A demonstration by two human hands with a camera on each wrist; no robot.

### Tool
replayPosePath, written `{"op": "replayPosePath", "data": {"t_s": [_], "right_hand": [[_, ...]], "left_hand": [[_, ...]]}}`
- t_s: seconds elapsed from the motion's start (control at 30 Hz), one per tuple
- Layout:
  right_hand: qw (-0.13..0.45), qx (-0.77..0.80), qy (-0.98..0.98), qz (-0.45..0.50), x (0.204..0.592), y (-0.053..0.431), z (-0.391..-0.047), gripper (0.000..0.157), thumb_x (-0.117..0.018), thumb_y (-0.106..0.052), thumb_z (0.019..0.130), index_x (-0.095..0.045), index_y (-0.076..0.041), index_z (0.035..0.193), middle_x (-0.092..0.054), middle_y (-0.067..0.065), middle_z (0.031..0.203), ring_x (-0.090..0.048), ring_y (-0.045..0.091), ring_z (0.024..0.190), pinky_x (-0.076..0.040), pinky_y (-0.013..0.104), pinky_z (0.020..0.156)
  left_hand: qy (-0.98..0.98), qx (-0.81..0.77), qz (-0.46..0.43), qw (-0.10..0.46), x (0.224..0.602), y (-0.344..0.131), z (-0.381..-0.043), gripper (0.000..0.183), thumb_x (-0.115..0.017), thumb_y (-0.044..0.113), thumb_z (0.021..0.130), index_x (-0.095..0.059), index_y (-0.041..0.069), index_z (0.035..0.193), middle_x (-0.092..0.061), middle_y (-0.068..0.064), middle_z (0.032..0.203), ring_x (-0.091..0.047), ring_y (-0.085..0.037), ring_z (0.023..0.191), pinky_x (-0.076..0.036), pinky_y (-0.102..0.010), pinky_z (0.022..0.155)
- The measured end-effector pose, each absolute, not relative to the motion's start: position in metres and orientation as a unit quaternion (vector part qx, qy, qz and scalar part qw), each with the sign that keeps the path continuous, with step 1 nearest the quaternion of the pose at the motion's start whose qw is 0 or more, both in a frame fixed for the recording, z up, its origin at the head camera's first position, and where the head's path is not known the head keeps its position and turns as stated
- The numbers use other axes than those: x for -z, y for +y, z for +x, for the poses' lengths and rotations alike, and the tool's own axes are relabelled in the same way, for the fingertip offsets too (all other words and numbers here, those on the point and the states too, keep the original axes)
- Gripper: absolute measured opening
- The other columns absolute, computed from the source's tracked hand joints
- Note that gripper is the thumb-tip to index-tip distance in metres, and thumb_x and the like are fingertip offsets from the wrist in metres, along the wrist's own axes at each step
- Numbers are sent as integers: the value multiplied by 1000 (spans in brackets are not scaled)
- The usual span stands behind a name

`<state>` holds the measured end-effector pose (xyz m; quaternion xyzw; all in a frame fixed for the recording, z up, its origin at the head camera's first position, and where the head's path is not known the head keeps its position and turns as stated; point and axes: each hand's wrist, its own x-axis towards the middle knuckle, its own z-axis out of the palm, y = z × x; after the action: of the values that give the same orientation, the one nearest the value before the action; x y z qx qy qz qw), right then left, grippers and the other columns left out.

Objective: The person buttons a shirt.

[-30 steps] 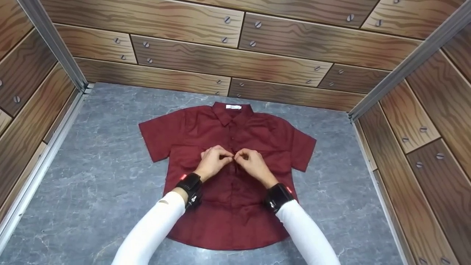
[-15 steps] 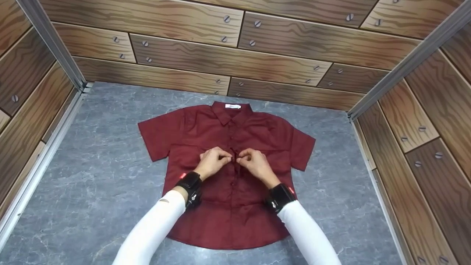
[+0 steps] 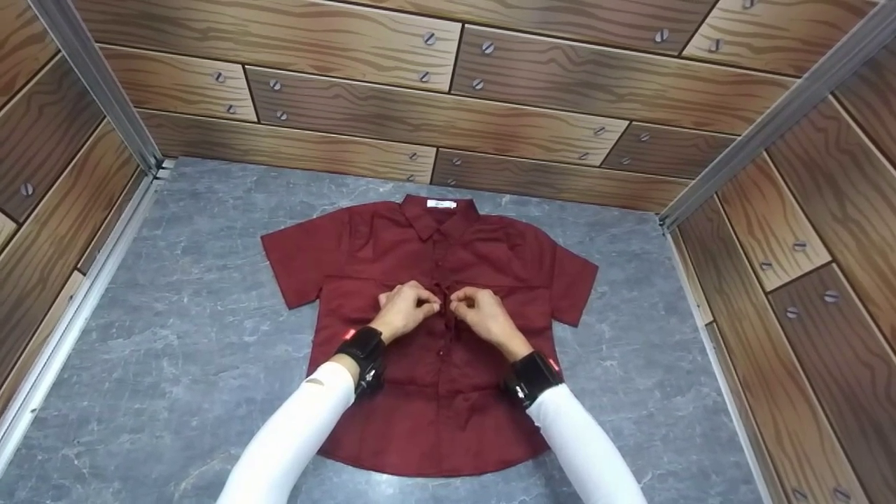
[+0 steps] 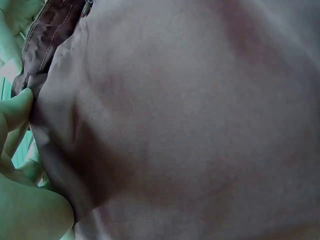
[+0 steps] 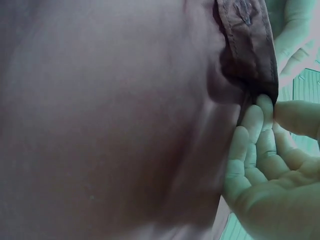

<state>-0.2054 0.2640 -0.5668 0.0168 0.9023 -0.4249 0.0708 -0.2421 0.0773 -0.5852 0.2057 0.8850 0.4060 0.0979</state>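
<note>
A dark red short-sleeved shirt lies spread front up, its collar at the far end. Over the middle of the chest, my left hand pinches the front edge of the cloth between thumb and fingertips. Facing it across a narrow gap, my right hand pinches the opposite edge. The right wrist view shows a stitched placket with a buttonhole, its edge between my right thumb and fingers. A small button shows below the hands. The fingertips hide the spot between them.
The shirt rests on a grey marbled surface. Wood-patterned panels rise behind and on both sides, with metal rails at the corners. Each wrist wears a black strap with a camera, below white sleeves.
My fingertips, close together a second ago, have drawn slightly apart. A dark opening now shows in the placket between and below them. The rest of the shirt stays in place.
</note>
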Motion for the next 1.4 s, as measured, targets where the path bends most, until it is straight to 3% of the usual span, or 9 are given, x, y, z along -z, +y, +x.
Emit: {"op": "replayPosePath", "data": {"t_s": [0.4, 0.73, 0.87, 1.13, 1.4], "right_hand": [[34, 416, 909, -11, 568, 259, -203, 12, -66, -22, 89, -73, -16, 97, -72, -3, 89, -63, 10, 78, -49, 28, 69], [4, 404, 913, -59, 572, 259, -202, 13, -63, -17, 91, -75, -18, 97, -74, -6, 92, -66, 9, 87, -52, 30, 77], [-12, 402, 913, -68, 575, 258, -200, 12, -67, -22, 90, -75, -20, 99, -73, -7, 99, -66, 9, 93, -52, 30, 81], [-41, 381, 921, -74, 580, 256, -196, 17, -72, -26, 87, -70, -23, 103, -67, -7, 83, -61, 8, 72, -49, 25, 66], [-61, 358, 928, -85, 582, 255, -198, 14, -72, -23, 87, -69, -24, 101, -68, -8, 82, -61, 5, 72, -49, 24, 66]], "left_hand": [[901, -381, 175, 108, 580, 84, -241, 9, -70, 25, 85, -78, 21, 85, -65, 4, 96, -56, -25, 98, -28, -50, 91], [913, -358, 164, 108, 579, 88, -241, 10, -69, 24, 82, -76, 17, 79, -64, 1, 96, -56, -27, 100, -28, -52, 93], [915, -356, 160, 107, 579, 89, -242, 9, -70, 22, 82, -76, 16, 79, -66, 0, 96, -58, -28, 100, -29, -52, 92], [905, -375, 150, 136, 572, 86, -246, 9, -69, 21, 83, -76, 19, 77, -72, 4, 86, -63, -23, 90, -34, -49, 86], [891, -392, 133, 187, 564, 83, -248, 19, -62, 33, 80, -75, 20, 77, -70, 7, 84, -61, -18, 87, -34, -48, 87]]}}
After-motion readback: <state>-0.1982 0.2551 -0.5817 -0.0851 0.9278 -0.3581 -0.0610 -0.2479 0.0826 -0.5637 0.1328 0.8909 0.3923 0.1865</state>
